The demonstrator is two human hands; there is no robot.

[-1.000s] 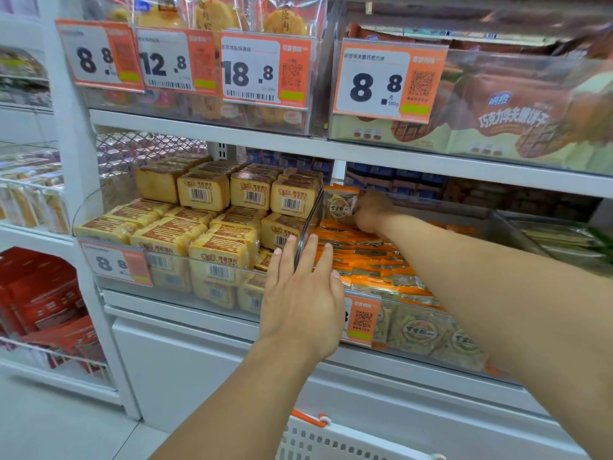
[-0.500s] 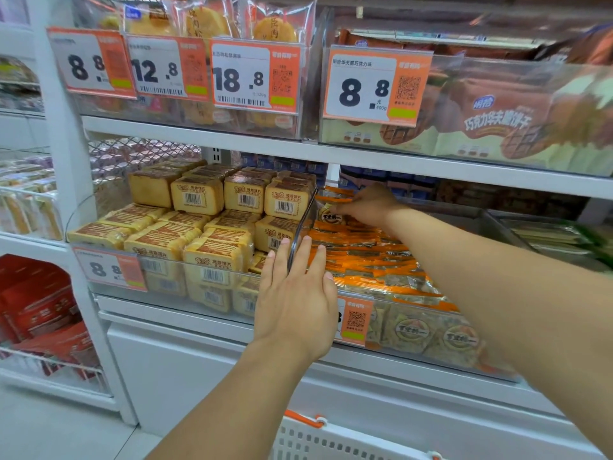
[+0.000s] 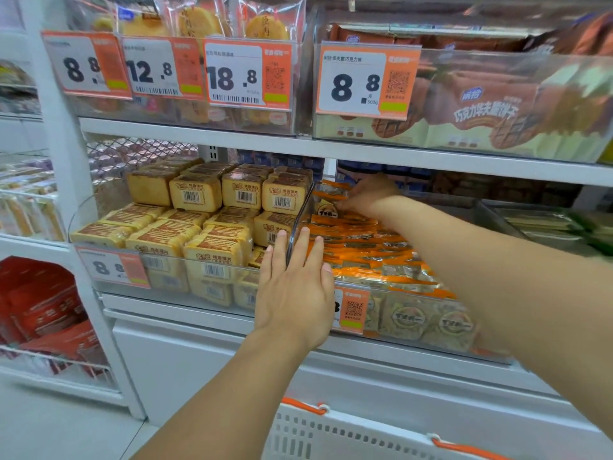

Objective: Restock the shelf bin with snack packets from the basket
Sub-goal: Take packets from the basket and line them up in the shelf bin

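Sitting nearest at the bottom edge, the white basket (image 3: 348, 436) shows its slotted wall and orange handle clips, below the shelf. Up from there, the left hand (image 3: 293, 293) lies flat with straight fingers (image 3: 306, 249) spread over the front corner of the clear shelf bin (image 3: 428, 295), right where its divider meets the neighbouring bin of yellow cake packs (image 3: 212, 250). Inside the bin, orange-edged snack packets (image 3: 365, 257) lie in overlapping rows from front to back. Farther in, the right hand (image 3: 368, 194) reaches to the back of the bin, fingers curled down on a packet at the rear left corner. Above, orange price tags (image 3: 365, 81) hang on the upper shelf.
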